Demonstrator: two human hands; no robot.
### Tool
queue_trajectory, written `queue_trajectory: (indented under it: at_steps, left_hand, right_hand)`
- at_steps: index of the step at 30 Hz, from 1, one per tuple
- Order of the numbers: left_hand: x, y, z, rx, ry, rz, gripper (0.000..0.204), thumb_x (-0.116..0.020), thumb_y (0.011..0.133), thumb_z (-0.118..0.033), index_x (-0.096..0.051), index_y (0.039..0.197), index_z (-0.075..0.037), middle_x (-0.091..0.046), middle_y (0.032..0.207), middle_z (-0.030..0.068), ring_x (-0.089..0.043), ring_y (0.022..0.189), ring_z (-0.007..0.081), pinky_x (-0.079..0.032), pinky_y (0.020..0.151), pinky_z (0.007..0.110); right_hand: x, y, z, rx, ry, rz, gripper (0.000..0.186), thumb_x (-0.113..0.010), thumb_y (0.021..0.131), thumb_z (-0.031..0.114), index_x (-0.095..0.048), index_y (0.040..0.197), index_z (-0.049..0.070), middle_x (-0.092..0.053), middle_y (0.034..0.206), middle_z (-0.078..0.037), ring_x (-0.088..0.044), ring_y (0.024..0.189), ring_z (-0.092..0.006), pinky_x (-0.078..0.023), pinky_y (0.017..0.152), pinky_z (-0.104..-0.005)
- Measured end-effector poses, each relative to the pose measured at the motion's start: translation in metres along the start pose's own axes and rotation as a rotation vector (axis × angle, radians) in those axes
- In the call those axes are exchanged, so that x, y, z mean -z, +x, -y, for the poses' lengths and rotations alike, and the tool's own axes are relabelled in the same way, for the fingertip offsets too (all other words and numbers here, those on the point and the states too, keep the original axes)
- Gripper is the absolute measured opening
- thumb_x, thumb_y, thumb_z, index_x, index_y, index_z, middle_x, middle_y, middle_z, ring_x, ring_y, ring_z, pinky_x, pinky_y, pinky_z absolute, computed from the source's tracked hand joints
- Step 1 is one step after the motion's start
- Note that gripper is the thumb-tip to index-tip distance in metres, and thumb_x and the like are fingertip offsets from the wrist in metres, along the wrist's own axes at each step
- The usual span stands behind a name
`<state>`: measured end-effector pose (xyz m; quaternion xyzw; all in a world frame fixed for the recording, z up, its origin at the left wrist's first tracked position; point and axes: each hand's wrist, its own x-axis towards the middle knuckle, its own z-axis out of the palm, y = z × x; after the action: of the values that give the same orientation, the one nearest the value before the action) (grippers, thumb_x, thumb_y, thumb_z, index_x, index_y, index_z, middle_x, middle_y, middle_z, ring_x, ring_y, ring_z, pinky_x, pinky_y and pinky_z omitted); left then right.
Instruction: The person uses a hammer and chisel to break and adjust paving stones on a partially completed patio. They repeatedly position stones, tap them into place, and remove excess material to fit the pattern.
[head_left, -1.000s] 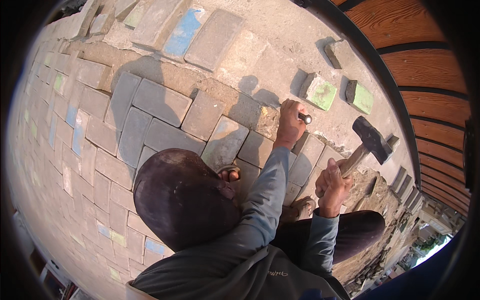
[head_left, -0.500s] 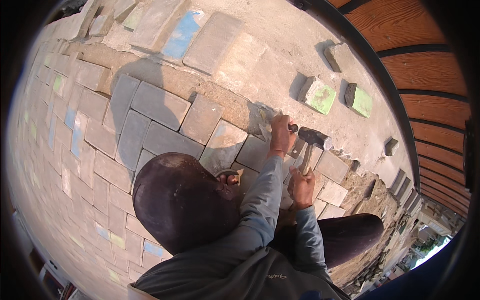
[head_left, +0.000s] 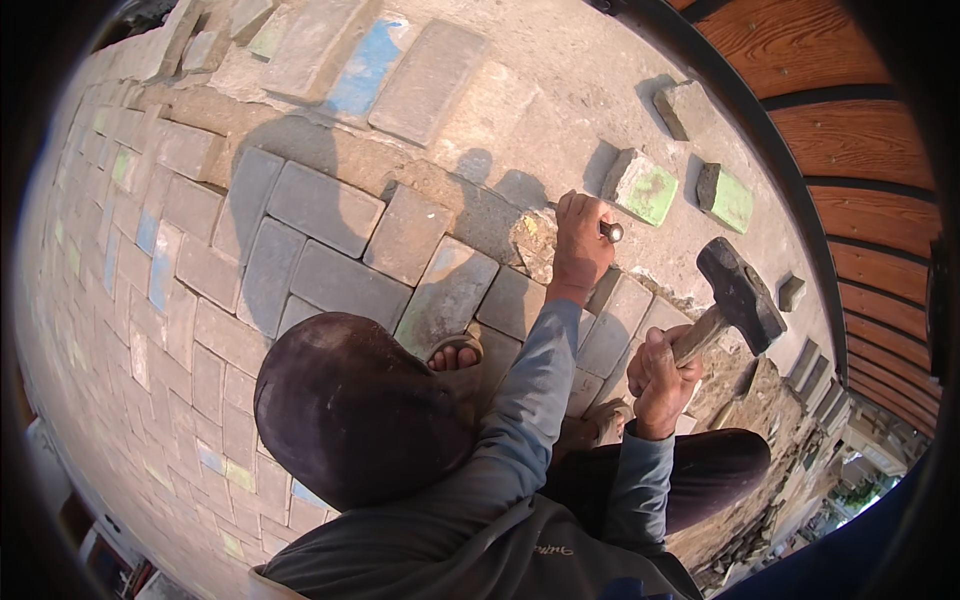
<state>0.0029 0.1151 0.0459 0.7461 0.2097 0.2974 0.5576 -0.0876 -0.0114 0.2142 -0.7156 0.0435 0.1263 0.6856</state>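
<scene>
My left hand is closed around a dark metal chisel, whose round struck end shows beside my fingers. It is at the edge of the laid grey pavers, next to a pale, crumbly patch. Lower right, my right hand grips the wooden handle of a hammer with a heavy dark head, held apart from the chisel. The chisel's working tip is hidden by my left hand.
Broken green-painted pieces and a grey chunk sit on the concrete strip. Loose paving blocks lie along the top. A wood-slat gate borders the right. Rubble runs lower right; my knees and sandalled feet are below.
Half a second ago the hammer head was down at the chisel; now it is pulled away to the right. My left hand with the chisel has shifted slightly up and right.
</scene>
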Motion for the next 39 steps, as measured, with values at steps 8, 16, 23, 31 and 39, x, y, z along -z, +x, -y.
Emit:
queue_trajectory:
  at_steps: [8,16,23,31,39]
  left_hand:
    - [0.012,0.014,0.002,-0.045,-0.054,-0.091,0.029,-0.065,0.071,0.01,-0.052,0.091,-0.007,-0.054,0.091,0.0123,-0.053,0.098,0.0372,-0.042,0.09,0.05]
    - [0.008,0.017,0.019,0.028,-0.109,-0.197,0.031,-0.065,0.071,0.012,-0.052,0.094,-0.005,-0.055,0.092,0.0125,-0.056,0.092,0.0352,-0.046,0.078,0.044]
    - [0.012,0.023,0.018,0.049,-0.059,-0.093,0.029,-0.065,0.072,0.01,-0.053,0.094,-0.004,-0.057,0.093,0.0145,-0.056,0.093,0.0381,-0.044,0.084,0.048]
    - [0.003,0.02,0.021,-0.013,-0.062,-0.133,0.025,-0.061,0.07,0.011,-0.054,0.088,-0.004,-0.057,0.089,0.0148,-0.055,0.093,0.0394,-0.043,0.085,0.049]
    - [0.007,0.02,0.029,0.025,-0.118,-0.141,0.024,-0.065,0.072,0.008,-0.054,0.087,-0.005,-0.057,0.087,0.0132,-0.055,0.091,0.0362,-0.044,0.082,0.046]
  right_hand:
    - [-0.019,0.003,0.056,0.338,0.147,0.133,0.02,-0.061,0.101,0.011,-0.047,0.088,0.007,-0.037,0.058,0.003,-0.029,0.042,-0.0056,-0.023,0.036,-0.0255]
    - [-0.049,0.036,0.017,0.571,-0.103,0.09,0.019,-0.056,0.105,0.013,-0.045,0.092,0.008,-0.041,0.06,0.001,-0.031,0.045,-0.0051,-0.027,0.038,-0.0261]
    - [-0.019,0.02,-0.011,-0.093,-0.18,0.094,0.017,-0.061,0.104,0.017,-0.049,0.095,0.009,-0.039,0.061,0.005,-0.031,0.044,-0.0033,-0.025,0.037,-0.0229]
    - [-0.085,0.038,0.132,1.076,0.025,-0.402,0.049,-0.043,0.111,0.03,-0.024,0.067,0.019,-0.02,0.057,0.005,-0.018,0.043,-0.0058,-0.021,0.039,-0.0231]
    - [-0.012,0.02,-0.049,-0.231,-0.175,-0.004,0.021,-0.067,0.1,0.018,-0.048,0.093,0.013,-0.037,0.056,0.007,-0.033,0.041,-0.0039,-0.024,0.035,-0.0235]
